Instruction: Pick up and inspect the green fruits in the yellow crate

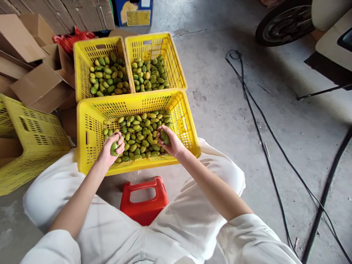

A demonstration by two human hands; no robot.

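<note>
My left hand (112,148) is closed around a green oval fruit (114,148), mango-like in shape, above the left part of the near yellow crate (137,169). In my right hand (171,141) is another green fruit (165,137), gripped over the crate's right side. Below both hands, many small green and yellowish fruits (140,137) cover the crate's bottom. Two more yellow crates touch its far side: the far left crate (79,69) and the far right crate (176,62), each partly filled with similar fruits.
A red plastic stool (143,209) is between my legs. Cardboard boxes (38,84) and a tilted yellow crate (41,134) crowd the left. Black cables (255,117) cross the floor at right, near a vehicle wheel (286,24). A blue box (134,14) stands behind.
</note>
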